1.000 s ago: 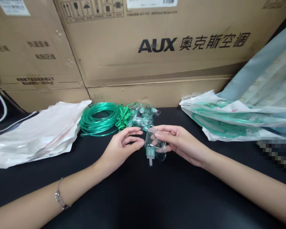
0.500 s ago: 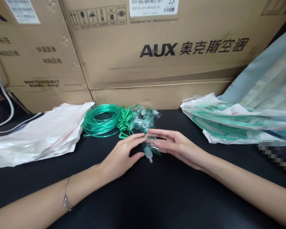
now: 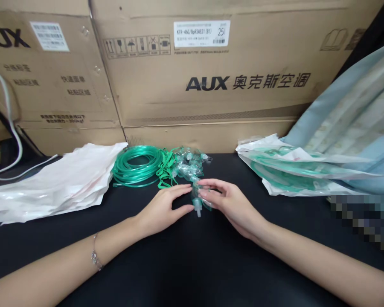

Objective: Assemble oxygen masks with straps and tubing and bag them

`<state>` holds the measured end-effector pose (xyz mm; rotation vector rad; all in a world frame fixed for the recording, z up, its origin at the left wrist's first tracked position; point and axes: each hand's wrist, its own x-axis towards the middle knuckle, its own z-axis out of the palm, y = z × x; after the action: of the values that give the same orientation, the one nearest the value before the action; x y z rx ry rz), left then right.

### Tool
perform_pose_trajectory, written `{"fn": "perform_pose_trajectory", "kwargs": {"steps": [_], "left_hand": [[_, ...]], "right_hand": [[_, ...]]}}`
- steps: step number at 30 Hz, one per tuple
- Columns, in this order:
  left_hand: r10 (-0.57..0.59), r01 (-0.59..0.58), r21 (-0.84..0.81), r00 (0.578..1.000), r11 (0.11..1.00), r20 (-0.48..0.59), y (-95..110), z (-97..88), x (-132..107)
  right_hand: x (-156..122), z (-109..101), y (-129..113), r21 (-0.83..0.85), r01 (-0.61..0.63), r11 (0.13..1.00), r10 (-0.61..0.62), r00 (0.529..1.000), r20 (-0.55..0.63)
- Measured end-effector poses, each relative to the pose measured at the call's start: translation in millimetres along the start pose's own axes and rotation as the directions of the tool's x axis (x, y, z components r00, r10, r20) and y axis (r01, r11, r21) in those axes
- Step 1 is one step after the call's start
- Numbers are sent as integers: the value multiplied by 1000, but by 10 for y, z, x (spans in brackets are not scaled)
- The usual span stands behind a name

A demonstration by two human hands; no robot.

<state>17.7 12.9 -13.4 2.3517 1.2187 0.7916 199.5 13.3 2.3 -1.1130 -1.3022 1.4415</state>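
Observation:
A clear green oxygen mask (image 3: 197, 200) lies on the black table between my hands, its pale nozzle pointing toward me. My right hand (image 3: 232, 204) is curled round the mask's right side, with the fingertips on the clear plastic. On the other side my left hand (image 3: 166, 207) is open, thumb and fingers apart and their tips close against the mask; whether they touch it I cannot tell. Just behind are several more clear masks (image 3: 188, 166) in a heap, with green elastic straps (image 3: 167, 165) along their left side.
Coiled green tubing (image 3: 137, 165) lies left of the straps. White paper-backed packs (image 3: 60, 181) are stacked at the left. Packaged green tubing (image 3: 288, 166) is at the right, near a light blue curtain (image 3: 326, 111). A large cardboard box (image 3: 153, 94) stands behind the table.
My right hand's fingers have drawn in and bent more around the mask. The left hand stays beside it with little change. The camera view has tilted up slightly.

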Motion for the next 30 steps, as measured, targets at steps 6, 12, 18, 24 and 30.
{"fn": "perform_pose_trajectory", "kwargs": {"steps": [6,12,18,24,30], "left_hand": [[7,-8,-13,1000,1000,-21,4,2,-1],[-11,11,3,1000,1000,-23,36,-6,-25],[6,-8,-34,998,999,-56,60,-8,-39],[42,-46,-77,997,996,-59,70,-19,-50],[-20,16,-95,999,995,-37,70,-31,-54]], "right_hand": [[-57,36,-38,-32,-4,999,8,992,124],[-24,-106,-176,-175,67,982,-47,992,117],[-24,-99,-132,-156,31,987,5,974,226],[63,-137,-108,-346,265,900,-221,962,160],[539,-210,-175,-705,374,603,-375,913,163]]}}
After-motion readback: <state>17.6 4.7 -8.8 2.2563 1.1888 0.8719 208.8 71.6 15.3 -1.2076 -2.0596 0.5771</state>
